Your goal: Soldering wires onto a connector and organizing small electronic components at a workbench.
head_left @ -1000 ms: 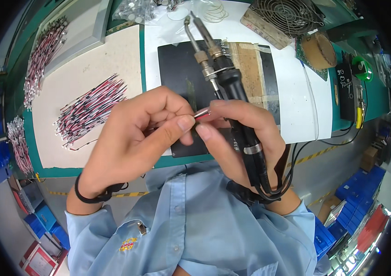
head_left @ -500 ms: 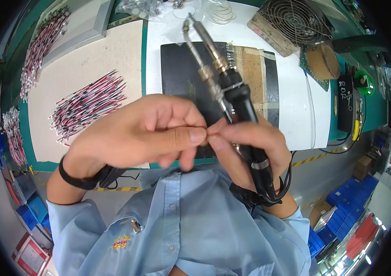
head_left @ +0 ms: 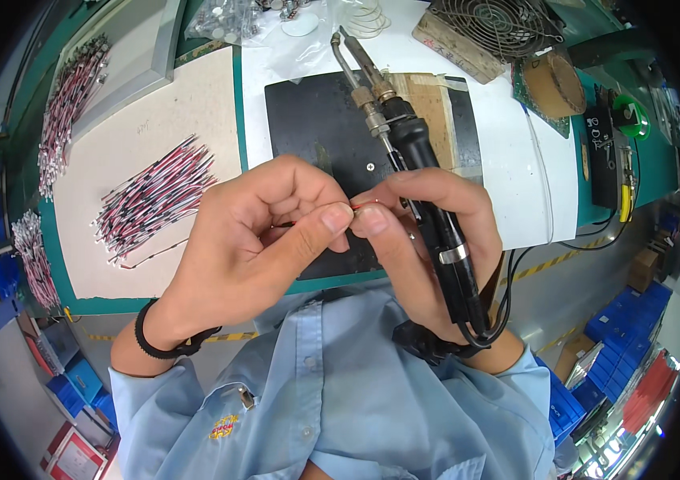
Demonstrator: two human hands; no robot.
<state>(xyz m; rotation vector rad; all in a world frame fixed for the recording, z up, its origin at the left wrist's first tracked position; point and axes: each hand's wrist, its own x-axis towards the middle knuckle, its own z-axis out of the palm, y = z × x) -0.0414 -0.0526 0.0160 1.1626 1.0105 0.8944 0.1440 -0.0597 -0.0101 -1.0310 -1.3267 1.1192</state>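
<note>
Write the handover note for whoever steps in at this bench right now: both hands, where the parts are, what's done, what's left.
Left hand: thumb and fingers pinch a thin red wire at its end.
Right hand: thumb meets the left at the wire while the palm holds the black soldering tool, tips pointing away over the black mat.
Parts: a pile of red, black and white wires on the beige sheet to the left; more bundles further left.
Done: one wire picked up.
Left: no soldering visible yet; the pile remains.

Red wire (head_left: 356,206); black soldering iron (head_left: 428,192)
</note>
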